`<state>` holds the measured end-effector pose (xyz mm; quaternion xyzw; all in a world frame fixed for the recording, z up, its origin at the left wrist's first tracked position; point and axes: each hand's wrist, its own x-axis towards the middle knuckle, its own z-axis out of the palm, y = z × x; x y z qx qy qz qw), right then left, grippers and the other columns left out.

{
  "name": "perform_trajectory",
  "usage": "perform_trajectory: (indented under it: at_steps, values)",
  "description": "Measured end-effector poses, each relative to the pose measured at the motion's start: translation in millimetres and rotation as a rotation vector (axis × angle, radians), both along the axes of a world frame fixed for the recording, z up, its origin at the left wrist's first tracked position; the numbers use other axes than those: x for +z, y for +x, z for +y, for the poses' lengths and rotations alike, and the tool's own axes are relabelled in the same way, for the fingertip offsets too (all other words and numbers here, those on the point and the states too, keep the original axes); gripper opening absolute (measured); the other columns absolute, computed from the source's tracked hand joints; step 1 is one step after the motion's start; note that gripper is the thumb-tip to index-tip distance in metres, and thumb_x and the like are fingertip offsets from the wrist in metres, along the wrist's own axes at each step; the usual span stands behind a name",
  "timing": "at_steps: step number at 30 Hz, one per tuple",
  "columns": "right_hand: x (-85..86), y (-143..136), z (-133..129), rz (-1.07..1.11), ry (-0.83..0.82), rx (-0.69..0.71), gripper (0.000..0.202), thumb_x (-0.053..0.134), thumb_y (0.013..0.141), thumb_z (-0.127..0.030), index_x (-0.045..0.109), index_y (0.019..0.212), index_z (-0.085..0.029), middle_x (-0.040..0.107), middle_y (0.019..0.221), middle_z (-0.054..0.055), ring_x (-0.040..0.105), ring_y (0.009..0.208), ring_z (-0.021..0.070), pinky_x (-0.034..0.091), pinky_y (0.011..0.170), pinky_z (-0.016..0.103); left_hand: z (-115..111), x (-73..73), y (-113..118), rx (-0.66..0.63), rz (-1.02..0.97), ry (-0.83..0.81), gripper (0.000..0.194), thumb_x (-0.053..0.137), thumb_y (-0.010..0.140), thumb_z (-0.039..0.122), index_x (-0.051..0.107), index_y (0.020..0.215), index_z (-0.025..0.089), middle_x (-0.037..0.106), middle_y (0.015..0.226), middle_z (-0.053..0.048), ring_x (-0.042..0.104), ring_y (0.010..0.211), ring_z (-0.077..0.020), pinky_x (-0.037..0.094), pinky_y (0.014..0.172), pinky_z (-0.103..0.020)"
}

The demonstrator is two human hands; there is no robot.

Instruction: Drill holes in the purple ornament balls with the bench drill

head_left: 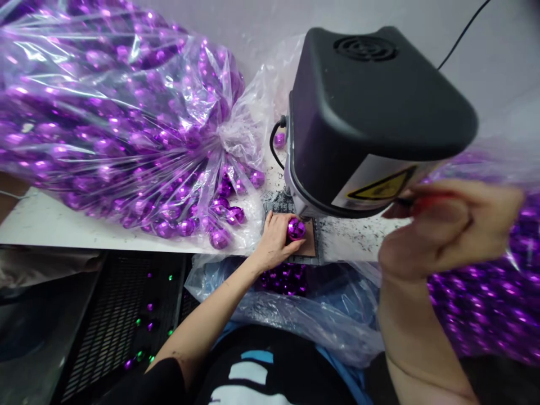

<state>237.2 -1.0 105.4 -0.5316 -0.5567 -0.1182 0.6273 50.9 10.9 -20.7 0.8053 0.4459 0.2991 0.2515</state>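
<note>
I have the left hand holding a purple ball near the front edge of the counter, presumably steadying it below the black machine; right hand grips a red handle

Here's pale wall behind the white table, and below its near edge, at left, black grating with dim grey floor alongside.
</note>
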Motion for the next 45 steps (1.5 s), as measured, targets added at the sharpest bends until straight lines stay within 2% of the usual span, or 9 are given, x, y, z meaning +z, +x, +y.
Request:
perform_trajectory:
  at_steps: [6,11,17,21,25,31,37,41,45]
  values:
    - [49.9,-8.4,38.4,0.029,-0.044,0.109,0.060,0.032,0.091,-0.063,0.047,0.071,-0.008,0.033,0.060,-0.003,0.035,0.057,-0.0033,0.023,0.056,0.017,-17.8,-4.7,-6.8,0.015,-0.059,0.126,0.049,0.063,0.090,0.038,0.042,0.130,0.019,0.060,0.119,-0.010,0.057,0.116,-0.0257,0.028,0.117,-0.054]
    - [42.5,-1.1,53.9,0.103,-0.035,0.167,0.059,0.036,0.084,-0.066,0.040,0.068,-0.010,0.028,0.064,-0.002,0.033,0.063,-0.0017,0.018,0.058,0.022,-66.1,-13.5,-13.9,-0.071,-0.013,0.198,0.057,0.059,0.090,0.030,0.037,0.141,0.019,0.057,0.128,-0.014,0.054,0.121,-0.0270,0.042,0.108,-0.047]
    - [36.7,7.2,64.6,0.120,-0.031,0.164,0.058,0.041,0.085,-0.066,0.040,0.070,-0.010,0.029,0.065,-0.002,0.027,0.063,-0.0006,0.016,0.061,0.026,-95.5,-13.7,-17.5,-0.172,0.088,0.252,0.069,0.061,0.090,0.047,0.035,0.147,0.018,0.051,0.141,-0.018,0.048,0.131,-0.0293,0.029,0.118,-0.055]
    - [40.9,2.5,60.8,0.154,-0.075,0.207,0.058,0.042,0.085,-0.066,0.041,0.069,-0.010,0.029,0.067,-0.001,0.038,0.066,-0.0005,0.018,0.059,0.025,-59.0,8.5,-50.8,0.062,-0.042,0.332,0.032,0.052,0.096,0.030,0.054,0.126,0.018,0.063,0.121,-0.014,0.057,0.117,-0.0242,0.046,0.102,-0.044]
    - [40.7,1.1,60.7,0.149,-0.055,0.172,0.057,0.042,0.085,-0.065,0.040,0.067,-0.010,0.028,0.062,-0.003,0.031,0.060,-0.0022,0.016,0.058,0.026,0.9,26.8,-89.8,0.355,0.317,0.274,0.020,0.045,0.097,0.019,0.064,0.098,0.015,0.068,0.107,-0.015,0.059,0.101,-0.0274,0.046,0.090,-0.044]
    - [47.3,-4.2,59.2,0.164,-0.053,0.216,0.058,0.040,0.084,-0.065,0.032,0.063,-0.011,0.023,0.060,-0.003,0.030,0.056,-0.0032,0.016,0.056,0.023,40.3,33.5,-105.3,0.271,0.804,0.011,0.024,0.071,0.080,0.027,0.064,0.098,0.013,0.068,0.096,-0.018,0.060,0.099,-0.0362,0.041,0.090,-0.050]
    - [47.3,-3.3,61.7,0.141,-0.041,0.251,0.057,0.041,0.080,-0.065,0.031,0.065,-0.011,0.023,0.057,-0.005,0.028,0.054,-0.0054,0.016,0.053,0.020,25.4,69.6,-118.2,0.383,-0.093,-0.027,0.047,0.070,0.082,0.033,0.053,0.125,0.022,0.062,0.118,-0.010,0.062,0.103,-0.0245,0.051,0.088,-0.040]
    - [45.8,-2.3,61.4,0.154,-0.074,0.221,0.052,0.040,0.086,-0.058,0.032,0.066,-0.010,0.025,0.054,-0.006,0.027,0.052,-0.0060,0.017,0.056,0.022,-2.9,82.5,-107.3,0.244,-0.876,-0.505,0.047,0.062,0.086,0.050,0.054,0.123,0.023,0.066,0.103,-0.006,0.070,0.080,-0.0181,0.058,0.069,-0.031]
    - [49.8,-6.2,56.6,0.183,-0.084,0.230,0.054,0.040,0.083,-0.061,0.033,0.065,-0.010,0.026,0.058,-0.005,0.031,0.057,-0.0048,0.018,0.059,0.024,-21.9,61.9,-80.7,0.116,-1.126,-0.964,0.055,0.057,0.086,0.062,0.063,0.108,0.013,0.070,0.084,-0.009,0.066,0.057,-0.0133,0.052,0.050,-0.023]
